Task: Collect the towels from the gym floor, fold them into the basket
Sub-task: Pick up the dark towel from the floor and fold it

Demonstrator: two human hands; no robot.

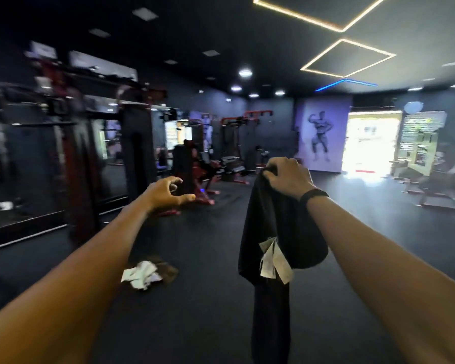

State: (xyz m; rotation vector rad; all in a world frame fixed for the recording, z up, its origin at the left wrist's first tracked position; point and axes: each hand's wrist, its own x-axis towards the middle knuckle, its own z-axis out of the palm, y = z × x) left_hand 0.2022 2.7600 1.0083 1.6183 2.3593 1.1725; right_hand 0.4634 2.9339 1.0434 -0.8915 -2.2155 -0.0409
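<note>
A dim gym with a dark rubber floor (200, 324). At nine o'clock, a blurred black-and-red cable machine frame (71, 143) stands against a long mirrored wall panel (24, 164). Toward eleven o'clock, red-framed weight benches (208, 177) sit near red-and-black racks (234, 132). At one o'clock, a pale purple wall mural of a flexing bodybuilder (321, 135) stands just beside a bright sunlit doorway (368, 143). At two o'clock, more benches (436, 179), blurred. Overhead at twelve o'clock, glowing diamond-shaped ceiling light strips (348, 57) and round white downlights (245, 73).
</note>
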